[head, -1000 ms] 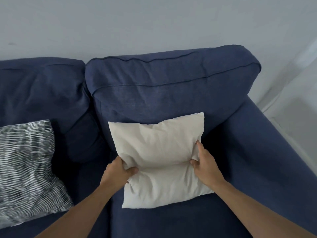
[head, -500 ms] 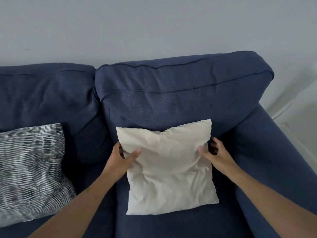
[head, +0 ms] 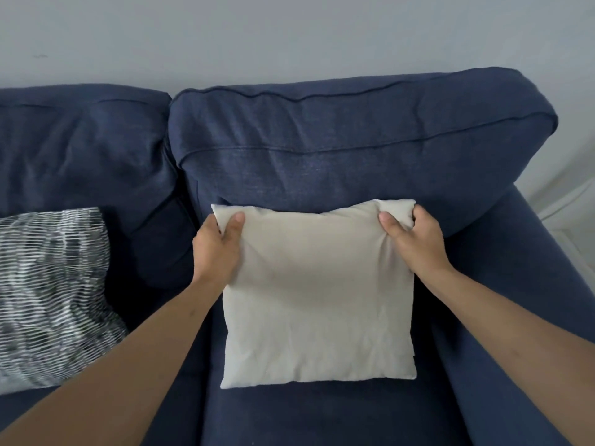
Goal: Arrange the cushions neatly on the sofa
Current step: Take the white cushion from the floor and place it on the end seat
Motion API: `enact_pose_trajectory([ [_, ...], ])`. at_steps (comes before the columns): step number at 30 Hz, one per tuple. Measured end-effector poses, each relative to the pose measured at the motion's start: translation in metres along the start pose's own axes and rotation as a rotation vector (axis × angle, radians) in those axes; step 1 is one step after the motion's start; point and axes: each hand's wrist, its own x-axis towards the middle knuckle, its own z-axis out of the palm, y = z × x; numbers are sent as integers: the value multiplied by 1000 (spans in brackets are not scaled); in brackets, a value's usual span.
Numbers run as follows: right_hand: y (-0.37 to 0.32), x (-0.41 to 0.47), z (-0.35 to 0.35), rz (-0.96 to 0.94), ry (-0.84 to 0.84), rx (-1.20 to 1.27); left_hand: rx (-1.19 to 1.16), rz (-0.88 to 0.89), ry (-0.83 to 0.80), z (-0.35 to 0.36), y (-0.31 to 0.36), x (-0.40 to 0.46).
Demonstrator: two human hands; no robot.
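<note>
A plain cream cushion point(head: 317, 304) stands on the right seat of the dark blue sofa point(head: 322, 162), leaning against the back cushion. My left hand point(head: 219, 249) pinches its top left corner, thumb on the front face. My right hand point(head: 413, 239) grips its top right corner, bunching the fabric there. A black-and-white patterned cushion point(head: 51, 294) rests on the left seat against the other back cushion, partly cut off by the frame edge.
The sofa's right armrest point(head: 521, 317) runs along the cream cushion's right side. A pale grey wall point(head: 289, 37) rises behind the sofa. Light floor and skirting point(head: 576, 220) show past the armrest at the right.
Both hands slid from the cream cushion's middle sides up to its top corners. The cushion's crease flattened and it now stands straighter against the back cushion.
</note>
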Motion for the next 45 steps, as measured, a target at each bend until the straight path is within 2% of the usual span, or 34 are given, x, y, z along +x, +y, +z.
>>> enact_pose_trajectory([
  [3, 0, 1, 5, 22, 1, -14, 38, -24, -4, 5, -2, 4],
  [7, 17, -15, -6, 126, -106, 75, 69, -73, -92, -10, -20, -7],
  [10, 32, -26, -25, 225, -275, 80, 97, -170, -315, -26, -42, -25],
  [13, 56, -42, -41, 360, -525, -23, 245, -254, -608, -37, -76, -48],
  [16, 72, -57, -39, 359, -649, -138, 315, -318, -783, -29, -95, -70],
  [19, 68, -68, -24, 360, -665, -80, 122, -406, -724, -8, -88, -84],
  [22, 65, -69, -11, 383, -555, 34, -52, -435, -640, -3, -80, -81],
  [25, 70, -65, -12, 420, -421, 88, -72, -423, -560, -13, -87, -73],
  [30, 80, -68, -7, 406, -359, 97, -57, -471, -503, -16, -101, -77],
  [33, 71, -71, -14, 344, -414, 33, 142, -348, -508, -20, -85, -75],
  [35, 56, -66, -23, 295, -409, 55, 206, -228, -411, -25, -66, -64],
  [38, 30, -42, -25, 247, -238, 137, 73, -156, -212, -23, -28, -36],
  [42, 0, -18, -15, 172, -176, 186, -117, -215, -148, -11, 4, -14],
  [45, -9, -9, -11, 121, -96, 182, -116, -155, -40, -13, 4, -9],
])
